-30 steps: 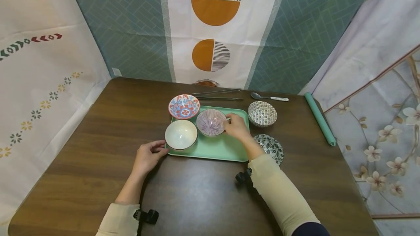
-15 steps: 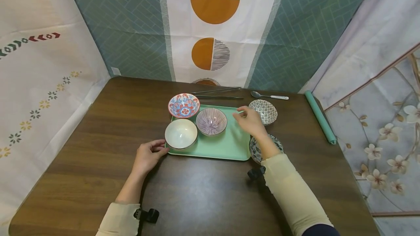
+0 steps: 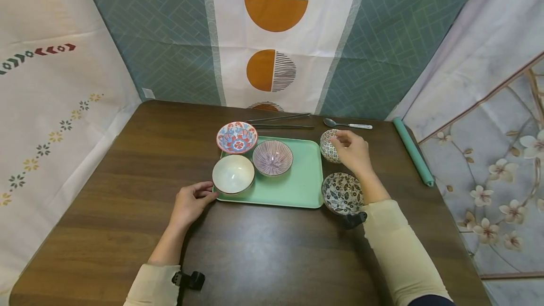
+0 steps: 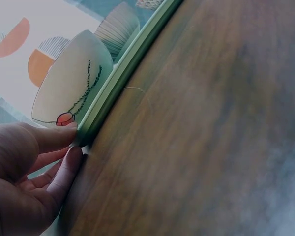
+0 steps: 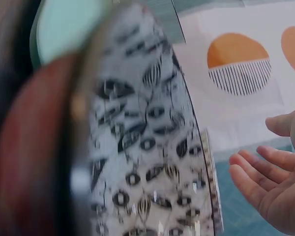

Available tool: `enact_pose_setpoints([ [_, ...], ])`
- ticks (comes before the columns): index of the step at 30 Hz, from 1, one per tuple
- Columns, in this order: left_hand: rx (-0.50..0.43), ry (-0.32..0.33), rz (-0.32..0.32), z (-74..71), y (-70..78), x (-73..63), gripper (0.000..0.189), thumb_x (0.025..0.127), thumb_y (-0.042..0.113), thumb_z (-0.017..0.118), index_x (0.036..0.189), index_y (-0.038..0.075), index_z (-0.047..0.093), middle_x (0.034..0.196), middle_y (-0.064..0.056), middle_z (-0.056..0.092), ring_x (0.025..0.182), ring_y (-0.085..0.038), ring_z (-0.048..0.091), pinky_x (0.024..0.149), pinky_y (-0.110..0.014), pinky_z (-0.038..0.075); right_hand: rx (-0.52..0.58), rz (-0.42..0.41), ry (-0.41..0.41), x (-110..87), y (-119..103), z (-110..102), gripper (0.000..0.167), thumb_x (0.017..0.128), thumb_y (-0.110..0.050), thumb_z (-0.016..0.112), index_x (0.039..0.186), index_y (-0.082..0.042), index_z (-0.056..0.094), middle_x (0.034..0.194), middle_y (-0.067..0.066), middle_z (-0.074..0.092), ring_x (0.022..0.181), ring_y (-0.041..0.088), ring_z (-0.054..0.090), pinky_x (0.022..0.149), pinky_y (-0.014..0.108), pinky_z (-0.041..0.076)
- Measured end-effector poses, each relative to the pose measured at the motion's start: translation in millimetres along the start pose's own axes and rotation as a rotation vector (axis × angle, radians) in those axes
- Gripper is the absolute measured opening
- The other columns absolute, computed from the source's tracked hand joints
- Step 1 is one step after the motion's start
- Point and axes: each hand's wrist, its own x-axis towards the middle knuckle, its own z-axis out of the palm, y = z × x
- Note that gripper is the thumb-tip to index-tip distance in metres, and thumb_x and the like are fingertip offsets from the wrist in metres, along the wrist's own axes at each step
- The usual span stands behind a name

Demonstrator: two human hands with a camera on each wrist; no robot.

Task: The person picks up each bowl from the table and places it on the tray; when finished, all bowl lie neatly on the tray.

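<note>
The left hand [image 3: 192,204] pinches the near left corner of a green tray [image 3: 293,193], its thumb and fingers on either side of the corner in the left wrist view. Close by on the tray stands a cream bowl [image 3: 233,174]. A purple-striped bowl [image 3: 273,157] is beside it, and a red-and-blue bowl [image 3: 236,138] is at the far left corner. Over the right side of a small lattice-patterned bowl [image 3: 328,146] hovers the right hand [image 3: 353,153], thumb and fingers apart. Below that hand, a black-and-white leaf-patterned bowl [image 3: 341,193] sits right of the tray; it fills much of the right wrist view.
Behind the tray lie thin metal chopstick-like rods [image 3: 280,126]. A spoon [image 3: 346,124] with a patterned handle lies to their right. A rolled teal mat [image 3: 413,152] runs along the right edge of the wooden table [image 3: 106,192]. Fabric hangings stand behind and at both sides.
The right hand has let go of the purple-striped bowl and moved right to the lattice-patterned bowl. The leaf-patterned bowl is more exposed now. The left hand stays at the tray corner.
</note>
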Motion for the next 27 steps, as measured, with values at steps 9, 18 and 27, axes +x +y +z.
enact_pose_setpoints([
  [9, 0.002, 0.006, 0.014, 0.8, -1.5, 1.1, 0.033, 0.09, 0.007, 0.078, 0.119, -0.006, 0.071, 0.1, -0.017, 0.074, 0.093, -0.025, 0.072, 0.068, -0.015, 0.05, -0.022, 0.021, 0.064, -1.8, 24.1, -20.3, 0.041, 0.102, -0.027, 0.062, 0.131, 0.002, 0.061, 0.12, 0.024, 0.068, 0.109, 0.04, 0.062, 0.093, 0.054, 0.046],
  [18, -0.003, 0.006, 0.011, 0.5, -2.2, 0.5, 0.033, 0.09, 0.007, 0.078, 0.119, -0.006, 0.071, 0.101, -0.018, 0.074, 0.093, -0.026, 0.072, 0.068, -0.015, 0.05, -0.03, 0.047, 0.158, -2.0, 54.3, -29.7, 0.041, 0.102, -0.025, 0.063, 0.131, 0.004, 0.06, 0.12, 0.026, 0.068, 0.109, 0.043, 0.063, 0.111, 0.055, 0.026],
  [27, 0.006, 0.009, 0.02, 0.7, -2.2, 1.5, 0.032, 0.089, 0.006, 0.078, 0.118, -0.005, 0.071, 0.1, -0.018, 0.074, 0.093, -0.026, 0.072, 0.068, -0.015, 0.05, -0.094, 0.114, 0.102, 3.1, 74.1, -23.4, 0.046, 0.102, -0.027, 0.062, 0.133, 0.006, 0.059, 0.117, 0.026, 0.069, 0.11, 0.042, 0.061, 0.109, 0.057, 0.028],
])
